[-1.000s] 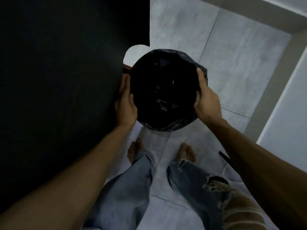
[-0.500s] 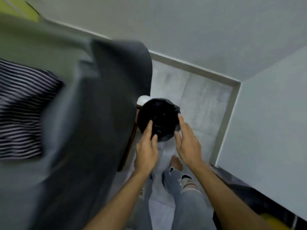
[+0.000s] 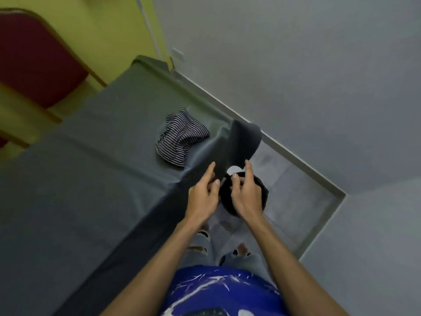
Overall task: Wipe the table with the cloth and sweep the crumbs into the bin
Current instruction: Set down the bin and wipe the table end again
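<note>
A bin [image 3: 262, 185] lined with a black bag stands on the floor beside the table's corner, mostly hidden under my hands. My left hand [image 3: 202, 197] hovers above its left rim with fingers spread and nothing in it. Over the bin's mouth my right hand [image 3: 246, 197] is held with loose fingers and is empty too. A crumpled black-and-white striped cloth [image 3: 180, 137] lies on the grey-covered table [image 3: 91, 174], up and to the left of my hands. I make out no crumbs.
The grey tablecloth hangs over the table edge next to the bin. A dark red chair [image 3: 34, 58] stands at the far left against a yellow-green wall. Grey floor tiles [image 3: 293, 190] and a pale wall corner lie to the right. My legs and feet are below.
My hands have let go of the bin's sides and risen above it. The view has lifted from the bin to take in the table top and the cloth.
</note>
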A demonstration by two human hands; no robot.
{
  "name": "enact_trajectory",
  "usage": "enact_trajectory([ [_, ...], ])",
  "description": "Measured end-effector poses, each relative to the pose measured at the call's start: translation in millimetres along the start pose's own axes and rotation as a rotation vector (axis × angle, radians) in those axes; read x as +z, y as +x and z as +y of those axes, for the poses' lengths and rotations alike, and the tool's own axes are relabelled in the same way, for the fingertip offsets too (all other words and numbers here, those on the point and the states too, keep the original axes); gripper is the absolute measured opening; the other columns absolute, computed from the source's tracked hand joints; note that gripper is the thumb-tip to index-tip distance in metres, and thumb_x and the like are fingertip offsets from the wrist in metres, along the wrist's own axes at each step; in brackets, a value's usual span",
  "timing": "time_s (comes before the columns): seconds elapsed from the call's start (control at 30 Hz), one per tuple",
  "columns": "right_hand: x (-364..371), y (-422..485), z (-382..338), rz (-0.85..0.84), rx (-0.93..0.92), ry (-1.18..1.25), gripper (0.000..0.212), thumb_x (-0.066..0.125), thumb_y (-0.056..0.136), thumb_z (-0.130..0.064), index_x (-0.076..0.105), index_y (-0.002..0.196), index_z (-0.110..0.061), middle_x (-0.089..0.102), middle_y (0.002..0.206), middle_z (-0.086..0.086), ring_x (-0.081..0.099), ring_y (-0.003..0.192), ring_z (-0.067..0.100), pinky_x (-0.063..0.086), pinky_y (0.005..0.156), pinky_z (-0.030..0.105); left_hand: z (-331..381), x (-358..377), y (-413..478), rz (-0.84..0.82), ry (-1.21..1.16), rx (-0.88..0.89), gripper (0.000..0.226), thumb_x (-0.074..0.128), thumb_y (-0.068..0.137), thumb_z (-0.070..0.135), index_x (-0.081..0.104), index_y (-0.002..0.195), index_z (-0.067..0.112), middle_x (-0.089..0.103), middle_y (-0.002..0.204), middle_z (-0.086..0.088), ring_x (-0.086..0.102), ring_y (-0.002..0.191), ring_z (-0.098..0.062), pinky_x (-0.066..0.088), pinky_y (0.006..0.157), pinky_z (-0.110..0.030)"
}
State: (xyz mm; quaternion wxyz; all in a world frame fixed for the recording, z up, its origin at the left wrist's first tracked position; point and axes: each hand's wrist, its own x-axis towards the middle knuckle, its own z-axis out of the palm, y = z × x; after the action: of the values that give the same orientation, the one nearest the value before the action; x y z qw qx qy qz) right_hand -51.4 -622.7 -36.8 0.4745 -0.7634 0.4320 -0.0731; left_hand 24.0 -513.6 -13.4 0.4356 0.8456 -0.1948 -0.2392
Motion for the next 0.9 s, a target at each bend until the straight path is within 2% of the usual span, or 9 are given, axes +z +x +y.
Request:
enact_trajectory([
  [0.17, 34.6, 9.3, -49.2, -0.107, -0.162, 0.067, 0.052, 0.038, 0.098, -0.046, 0.039, 0.145, -0.026, 0.068, 0.108, -0.004, 0.068, 0.095, 0.018, 0.055, 0.087, 0.045, -5.7, -55.0, 0.8, 0.245, -0.113, -0.067, 0.052, 0.053, 0.098, 0.017, 0.041, 0.147, 0.031, 0.062, 0.132, 0.002, 0.056, 0.116, 0.003, 0.043, 0.105, -0.022],
  [0.27, 52.2, 20.1, -79.8, -0.136, -0.205, 0.035, 0.049, 0.041, 0.098, -0.046, 0.049, 0.140, -0.022, 0.070, 0.117, 0.003, 0.066, 0.107, 0.022, 0.051, 0.097, 0.042, -19.9, -87.2, 6.7, 0.413, -0.125, -0.084, 0.047, 0.054, 0.096, 0.011, 0.050, 0.142, 0.022, 0.063, 0.131, -0.001, 0.059, 0.121, -0.010, 0.043, 0.106, -0.025],
  [0.33, 64.7, 30.8, -93.3, -0.151, -0.148, 0.021, 0.044, 0.045, 0.099, -0.042, 0.057, 0.133, -0.017, 0.071, 0.117, 0.005, 0.063, 0.111, 0.023, 0.047, 0.100, 0.035, -32.2, -105.7, 10.9, 0.511, -0.032, -0.106, 0.045, 0.053, 0.095, 0.010, 0.055, 0.139, 0.019, 0.062, 0.134, -0.002, 0.057, 0.125, -0.016, 0.039, 0.107, -0.026],
  [0.4, 76.5, 40.9, -105.8, -0.162, 0.006, 0.104, 0.044, 0.045, 0.093, -0.050, 0.066, 0.115, -0.019, 0.074, 0.102, 0.003, 0.067, 0.102, 0.024, 0.052, 0.097, 0.041, -46.1, -117.9, 13.6, 0.567, 0.076, -0.115, 0.044, 0.052, 0.095, 0.009, 0.055, 0.138, 0.016, 0.057, 0.140, -0.004, 0.050, 0.132, -0.019, 0.033, 0.111, -0.026],
  [0.47, 86.3, 53.3, -113.1, -0.172, 0.193, 0.226, 0.041, 0.050, 0.091, -0.052, 0.067, 0.100, -0.016, 0.072, 0.091, 0.006, 0.070, 0.088, 0.026, 0.060, 0.082, 0.047, -62.4, -123.2, 14.8, 0.570, 0.144, -0.125, 0.044, 0.050, 0.096, 0.009, 0.053, 0.140, 0.014, 0.051, 0.146, -0.008, 0.040, 0.139, -0.021, 0.027, 0.115, -0.028],
  [0.53, 89.7, 64.6, -121.2, -0.199, 0.370, 0.360, 0.041, 0.056, 0.095, -0.047, 0.064, 0.102, -0.007, 0.070, 0.089, 0.011, 0.071, 0.079, 0.028, 0.063, 0.064, 0.046, -78.9, -123.9, 15.4, 0.552, 0.198, -0.144, 0.046, 0.048, 0.097, 0.013, 0.049, 0.143, 0.013, 0.043, 0.151, -0.014, 0.032, 0.144, -0.026, 0.023, 0.118, -0.032],
  [0.6, 89.0, 74.5, -127.6, -0.225, 0.461, 0.419, 0.054, 0.060, 0.090, -0.054, 0.060, 0.107, -0.002, 0.070, 0.089, 0.014, 0.071, 0.070, 0.029, 0.062, 0.056, 0.047, -91.3, -124.1, 16.5, 0.531, 0.282, -0.151, 0.050, 0.043, 0.097, 0.022, 0.044, 0.146, 0.013, 0.036, 0.154, -0.018, 0.026, 0.147, -0.031, 0.023, 0.119, -0.041],
  [0.73, 88.8, 84.1, -139.0, -0.260, 0.456, 0.350, 0.068, 0.067, 0.078, -0.067, 0.059, 0.104, -0.004, 0.071, 0.093, 0.013, 0.072, 0.074, 0.028, 0.062, 0.057, 0.043, -105.3, -120.9, 16.6, 0.454, 0.421, -0.252, 0.053, 0.041, 0.102, 0.026, 0.031, 0.152, 0.016, 0.020, 0.161, -0.016, 0.012, 0.151, -0.030, 0.012, 0.121, -0.049],
  [0.9, 93.6, 91.7, -141.4, -0.288, 0.459, 0.349, 0.069, 0.078, 0.073, -0.058, 0.060, 0.116, -0.007, 0.067, 0.109, 0.011, 0.070, 0.082, 0.029, 0.060, 0.055, 0.039, -115.1, -113.8, 9.7, 0.423, 0.527, -0.280, 0.053, 0.037, 0.103, 0.032, 0.027, 0.153, 0.020, 0.009, 0.164, -0.009, 0.002, 0.152, -0.023, -0.001, 0.121, -0.049],
])
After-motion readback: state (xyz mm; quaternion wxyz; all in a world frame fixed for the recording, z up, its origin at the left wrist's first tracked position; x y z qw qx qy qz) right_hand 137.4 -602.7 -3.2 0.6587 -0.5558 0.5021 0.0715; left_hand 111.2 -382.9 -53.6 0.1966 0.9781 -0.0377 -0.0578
